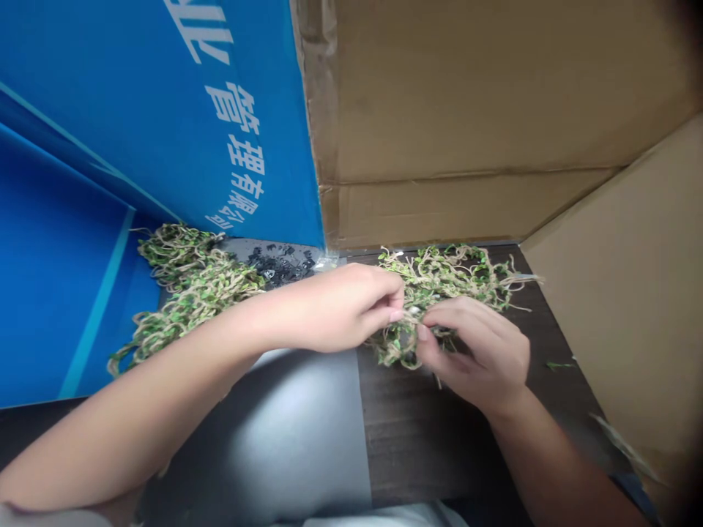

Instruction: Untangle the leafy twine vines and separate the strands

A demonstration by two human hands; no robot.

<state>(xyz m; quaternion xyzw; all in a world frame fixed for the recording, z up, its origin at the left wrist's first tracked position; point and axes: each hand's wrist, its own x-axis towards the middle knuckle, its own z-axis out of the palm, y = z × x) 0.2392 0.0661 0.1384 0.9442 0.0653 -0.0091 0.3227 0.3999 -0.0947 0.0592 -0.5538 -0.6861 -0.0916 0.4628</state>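
Observation:
My left hand (351, 304) reaches across to the right-hand tangle of twine with green leaves (455, 274), its thumb and fingers pinched on a strand of the twine. Close beside it, my right hand (477, 348) has its thumb and forefinger brought together at the same spot in the tangle, on leafy twine. The small part between the fingertips is too blurred to make out. Part of the tangle is hidden behind both hands.
More leafy twine (203, 293) is heaped at the left, partly behind my left forearm. Small black pieces (280, 263) lie behind my left hand. A grey sheet (307, 439) covers part of the dark table (428, 454). Blue panels (165, 110) and cardboard walls (466, 110) enclose the work area.

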